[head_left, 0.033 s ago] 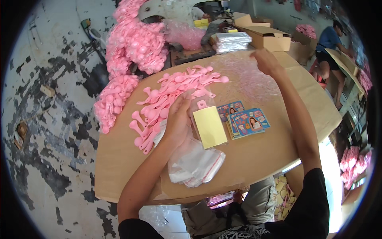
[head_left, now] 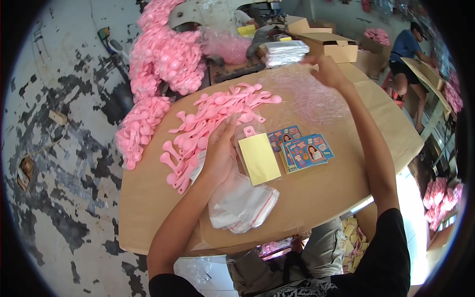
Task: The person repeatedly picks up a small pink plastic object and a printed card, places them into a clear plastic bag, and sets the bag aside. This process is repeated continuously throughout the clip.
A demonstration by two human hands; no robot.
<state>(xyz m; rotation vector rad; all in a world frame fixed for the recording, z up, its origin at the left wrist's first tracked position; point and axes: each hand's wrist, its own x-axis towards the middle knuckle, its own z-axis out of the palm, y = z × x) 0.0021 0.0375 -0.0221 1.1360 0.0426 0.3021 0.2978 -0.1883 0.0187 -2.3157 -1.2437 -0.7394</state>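
My left hand (head_left: 220, 148) is closed on a clear plastic bag (head_left: 242, 162). A yellow card (head_left: 259, 161) and a pink spoon (head_left: 249, 131), of which mainly the handle end shows, are in that bag. Beneath the hand lies a stack of empty clear bags (head_left: 242, 208). My right hand (head_left: 327, 73) is raised near the far side of the table, over a tangled heap of thin clear plastic strips (head_left: 316, 101). Its fingers point left and look apart, slightly blurred; I see nothing in them. Just right of the yellow card sit stacked blue printed cards (head_left: 309, 152).
Loose pink spoons (head_left: 213, 116) spread across the left of the brown-covered table (head_left: 316, 198). Large bags of pink pieces (head_left: 168, 59) stand beyond its left edge. Behind are a pile of clear packets (head_left: 284, 52) and a cardboard box (head_left: 331, 45). Another person (head_left: 408, 54) works at the far right.
The fingers of my right hand have spread a little and reach further left. The whole view has shifted slightly. My left hand keeps its hold on the bag.
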